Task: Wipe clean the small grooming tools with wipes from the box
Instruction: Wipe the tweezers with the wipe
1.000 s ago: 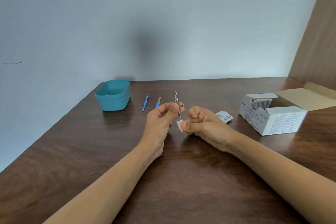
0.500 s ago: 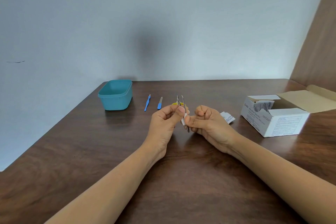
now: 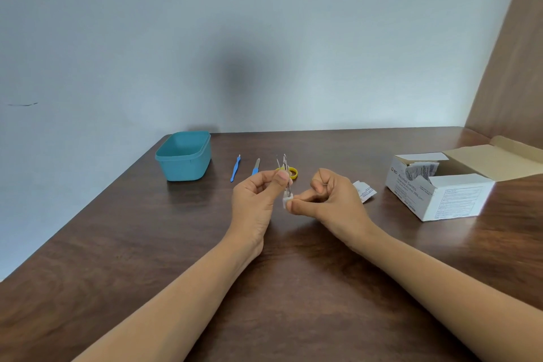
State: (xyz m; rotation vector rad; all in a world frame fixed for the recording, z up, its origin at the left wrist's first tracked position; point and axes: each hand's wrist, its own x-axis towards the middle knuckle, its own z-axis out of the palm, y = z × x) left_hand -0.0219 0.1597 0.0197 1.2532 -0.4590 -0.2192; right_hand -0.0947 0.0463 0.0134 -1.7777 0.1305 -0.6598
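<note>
Wiping a pair of tweezers, head view. All places are given from the open box of alcohol swabs, which stands at the right of the wooden table with its flap folded back and sachets showing in the opening.

Far left of the box, at the back of the table: a teal tub.

Midway between tub and box: the left hand, thumb and curled fingers pinching the metal tweezers about their middle, the two prongs pointing up. Between that hand and the box: the right hand, thumb and forefinger pinching a small white wipe round the tweezers' lower end, the other fingers curled in.

Just left of the box, past the right hand: a torn sachet wrapper.

Between tub and hands, lying on the table: a blue-handled file and a slim blue tool. A yellow ring, probably a handle, shows behind the tweezers.

Technique: the step looks best done by holding the tweezers steady in the left hand and drawing the folded wipe along each prong in turn, inner faces included. The left pinch covers the middle, so that grip should shift to let the wipe reach it. The other tools appear not yet wiped.
</note>
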